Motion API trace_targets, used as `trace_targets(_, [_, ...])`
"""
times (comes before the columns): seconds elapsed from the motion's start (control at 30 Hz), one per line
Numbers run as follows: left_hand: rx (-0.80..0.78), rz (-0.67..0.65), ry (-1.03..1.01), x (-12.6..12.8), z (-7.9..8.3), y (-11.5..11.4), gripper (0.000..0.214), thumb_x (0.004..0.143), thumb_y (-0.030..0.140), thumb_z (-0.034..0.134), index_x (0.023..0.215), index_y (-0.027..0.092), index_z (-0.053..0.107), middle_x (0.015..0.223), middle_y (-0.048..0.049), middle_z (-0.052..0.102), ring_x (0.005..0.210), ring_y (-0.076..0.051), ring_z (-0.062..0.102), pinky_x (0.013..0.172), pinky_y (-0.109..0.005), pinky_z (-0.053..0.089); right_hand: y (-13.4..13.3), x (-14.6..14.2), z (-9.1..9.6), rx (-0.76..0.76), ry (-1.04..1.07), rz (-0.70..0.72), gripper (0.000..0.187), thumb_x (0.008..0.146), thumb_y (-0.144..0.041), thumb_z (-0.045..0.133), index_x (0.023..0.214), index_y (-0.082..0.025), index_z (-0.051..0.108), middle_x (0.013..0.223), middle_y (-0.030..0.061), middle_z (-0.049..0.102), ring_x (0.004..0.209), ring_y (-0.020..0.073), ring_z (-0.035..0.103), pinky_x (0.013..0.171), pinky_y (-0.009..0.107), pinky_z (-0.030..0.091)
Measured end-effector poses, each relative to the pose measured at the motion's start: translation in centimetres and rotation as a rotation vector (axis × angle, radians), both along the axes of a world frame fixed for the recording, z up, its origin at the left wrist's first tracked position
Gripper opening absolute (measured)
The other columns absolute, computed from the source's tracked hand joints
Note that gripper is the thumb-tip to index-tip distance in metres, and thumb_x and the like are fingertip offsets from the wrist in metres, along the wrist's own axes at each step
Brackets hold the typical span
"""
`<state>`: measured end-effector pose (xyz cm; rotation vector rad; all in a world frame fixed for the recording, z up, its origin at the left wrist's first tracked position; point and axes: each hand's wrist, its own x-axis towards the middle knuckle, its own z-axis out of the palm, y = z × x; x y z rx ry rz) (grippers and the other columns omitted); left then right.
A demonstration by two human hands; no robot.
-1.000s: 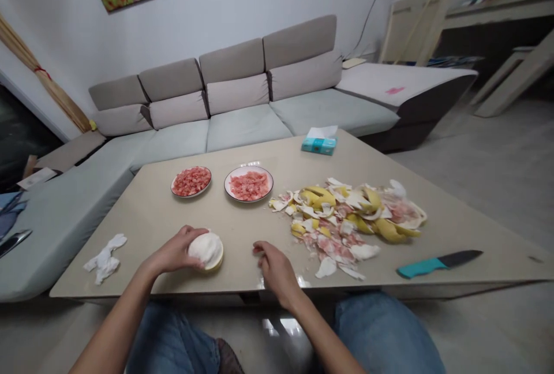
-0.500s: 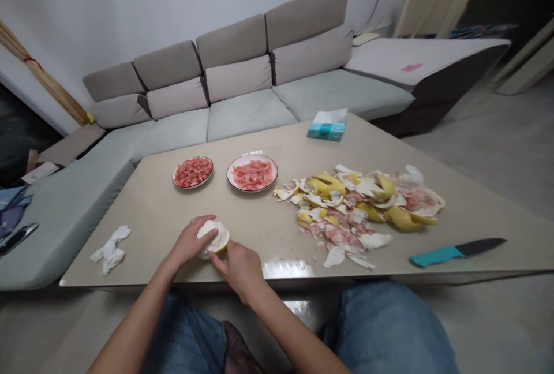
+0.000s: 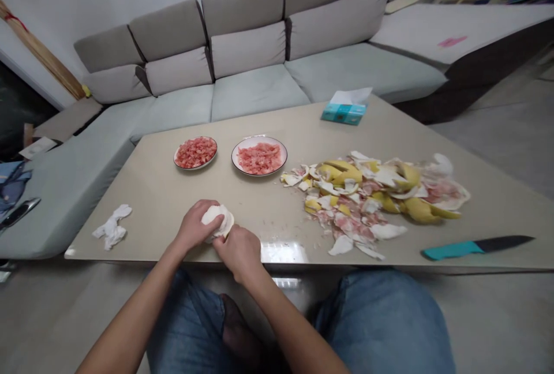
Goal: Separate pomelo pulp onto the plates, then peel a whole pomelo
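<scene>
Just above the table's near edge, my left hand is wrapped round a partly peeled pomelo showing white pith. My right hand grips its right side, thumb and fingers closed at the edge of the peel. The hands hide the fruit's underside. Beyond them are two plates of pink pomelo flesh, the left plate and the right plate. To the right of my hands lies a heap of yellow and white pomelo peel with pink membranes.
A knife with a teal handle lies near the table's front right edge. Crumpled tissue sits at the left. A blue tissue pack rests at the back of the table. Behind stands a grey sofa.
The camera view has tilted down and shifted slightly. Both hands still hold the pomelo, which has turned a little, so the yellow rind at its right edge shows less.
</scene>
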<state>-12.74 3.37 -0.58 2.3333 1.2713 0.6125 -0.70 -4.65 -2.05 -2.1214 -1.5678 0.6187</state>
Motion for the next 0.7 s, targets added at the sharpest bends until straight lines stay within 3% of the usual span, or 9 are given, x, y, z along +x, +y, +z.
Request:
trace_targets(0.2, [0.004, -0.002, -0.007, -0.1, 0.2, 0.1, 0.028, 0.083, 0.035, 0.058, 0.107, 0.021, 0.063, 0.111, -0.0062, 0.066, 0.106, -0.022, 0.059, 0.097, -0.037, 0.045, -0.6, 1.1, -1.3, 0.117, -0.018, 0.101, 0.023, 0.082, -0.027, 0.052, 0.093, -0.017, 0.069, 0.083, 0.0103, 0.074, 0.075, 0.0223, 0.069, 0.06, 0.026, 0.038])
trace_targets(0.37, [0.003, -0.013, -0.001, -0.2, 0.4, 0.1, 0.029, 0.083, 0.036, 0.058, 0.107, 0.02, 0.063, 0.111, -0.0066, 0.066, 0.106, -0.023, 0.059, 0.097, -0.036, 0.045, -1.2, 2.0, -1.1, 0.144, -0.017, 0.165, 0.024, 0.087, -0.033, 0.05, 0.092, -0.018, 0.068, 0.084, 0.0081, 0.075, 0.075, 0.0207, 0.069, 0.061, 0.025, 0.038])
trace_targets(0.5, [-0.005, -0.012, 0.006, -0.1, 0.5, 0.0, 0.03, 0.083, 0.038, 0.057, 0.107, 0.021, 0.063, 0.111, -0.007, 0.066, 0.107, -0.024, 0.058, 0.098, -0.038, 0.044, -1.2, 1.4, -0.3, 0.072, -0.015, 0.131, 0.032, 0.09, -0.037, 0.045, 0.093, -0.015, 0.069, 0.086, 0.0126, 0.074, 0.078, 0.0238, 0.07, 0.064, 0.027, 0.042])
trace_targets(0.7, [-0.037, -0.013, 0.0, -0.1, 0.4, 0.4, 0.03, 0.083, 0.037, 0.056, 0.108, 0.021, 0.063, 0.112, -0.007, 0.065, 0.106, -0.023, 0.058, 0.097, -0.037, 0.044, -0.1, 1.3, -0.5, 0.055, 0.028, 0.11, 0.032, 0.087, -0.024, 0.044, 0.088, -0.009, 0.071, 0.085, 0.0192, 0.073, 0.078, 0.0266, 0.068, 0.066, 0.028, 0.042])
